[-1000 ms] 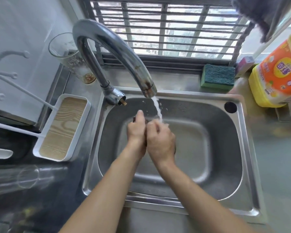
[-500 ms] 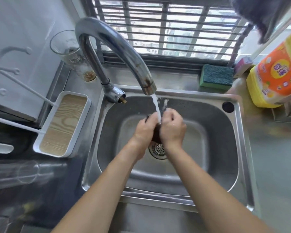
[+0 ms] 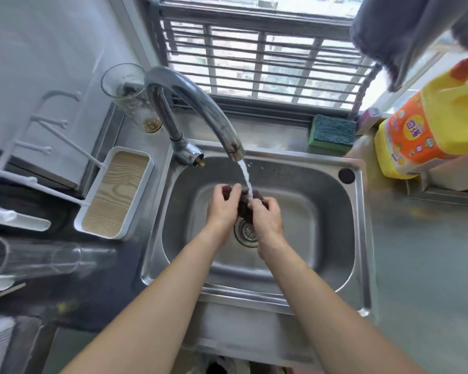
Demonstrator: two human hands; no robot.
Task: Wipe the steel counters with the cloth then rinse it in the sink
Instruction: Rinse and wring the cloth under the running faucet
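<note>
My cloth (image 3: 245, 205) is a small dark maroon wad, bunched up and wet, sitting near the middle of the frame between my two hands, which hide most of it. It hangs above the drain, inside the sink (image 3: 322, 268). A thin white stream of water lands on its upper right part. The sink is a rounded rectangular steel basin filling the centre of the frame, its walls dull grey and its flat rim brighter. A round perforated strainer shows in its floor just below the cloth. The steel counter (image 3: 427, 265) runs along the right side of the frame, greyish and blurred.
</note>
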